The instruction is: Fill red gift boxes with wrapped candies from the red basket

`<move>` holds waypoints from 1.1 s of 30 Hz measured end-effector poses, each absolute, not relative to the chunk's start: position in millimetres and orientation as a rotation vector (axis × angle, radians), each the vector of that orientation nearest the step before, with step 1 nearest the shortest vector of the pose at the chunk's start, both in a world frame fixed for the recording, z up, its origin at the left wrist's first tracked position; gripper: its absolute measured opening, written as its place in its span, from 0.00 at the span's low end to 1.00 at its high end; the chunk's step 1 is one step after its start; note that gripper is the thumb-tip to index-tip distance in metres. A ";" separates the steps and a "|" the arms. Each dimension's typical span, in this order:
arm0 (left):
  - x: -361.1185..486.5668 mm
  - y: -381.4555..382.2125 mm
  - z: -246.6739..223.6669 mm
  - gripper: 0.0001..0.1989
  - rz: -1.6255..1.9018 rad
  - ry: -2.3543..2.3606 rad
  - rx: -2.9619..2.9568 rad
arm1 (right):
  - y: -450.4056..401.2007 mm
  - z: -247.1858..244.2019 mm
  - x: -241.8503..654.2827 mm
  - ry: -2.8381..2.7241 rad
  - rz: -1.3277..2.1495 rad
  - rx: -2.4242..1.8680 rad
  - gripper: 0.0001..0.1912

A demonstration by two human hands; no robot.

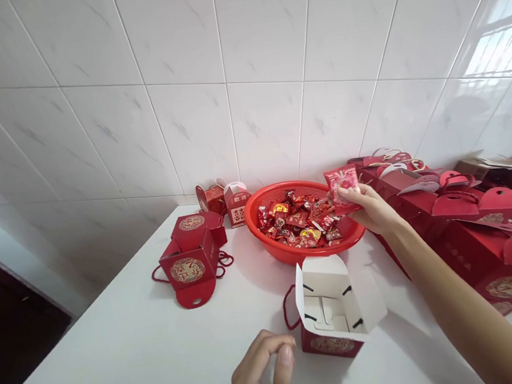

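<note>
My right hand [367, 204] grips a pink-red candy packet [342, 187] over the right rim of a red plastic basket [264, 245]. Red-wrapped candies, a few with yellow, fill the basket. In front of it stands an open red gift box [333, 342] with a white inside, its flaps spread and a dark red cord at its left. No candy shows inside that box. My left hand [266, 370] is just left of the box, fingers curled with a gap between thumb and fingertips, holding nothing.
Another open red box [189, 260] stands at the left of the white table [165, 359]. Two small red boxes sit by the tiled wall, one of them lettered [237, 204]. Many red boxes [500, 251] crowd the right side, with a brown carton [508, 176] behind.
</note>
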State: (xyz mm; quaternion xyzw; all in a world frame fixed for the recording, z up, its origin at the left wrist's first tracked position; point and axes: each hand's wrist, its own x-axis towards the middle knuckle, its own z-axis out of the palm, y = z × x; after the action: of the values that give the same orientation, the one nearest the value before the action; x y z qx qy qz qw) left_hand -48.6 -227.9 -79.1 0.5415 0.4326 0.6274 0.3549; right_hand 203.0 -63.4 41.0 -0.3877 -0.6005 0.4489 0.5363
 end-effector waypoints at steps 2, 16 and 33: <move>-48.4 -229.2 -76.0 0.15 1.647 1.060 1.369 | -88.5 48.1 194.6 -1.490 1.091 -0.832 0.21; -14.4 -230.4 -19.6 0.20 1.666 0.826 0.966 | -169.4 60.5 159.4 -2.027 1.234 -0.577 0.16; -29.9 -224.8 -51.9 0.21 1.802 0.986 1.018 | -169.7 34.7 179.9 -2.064 0.977 -1.030 0.23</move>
State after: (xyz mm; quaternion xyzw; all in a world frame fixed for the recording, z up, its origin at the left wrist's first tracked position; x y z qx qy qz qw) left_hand -29.9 -224.8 -51.9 0.4047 0.3918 0.7162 0.4120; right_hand 179.9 -169.7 34.7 -0.3906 -0.7826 0.3702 0.3128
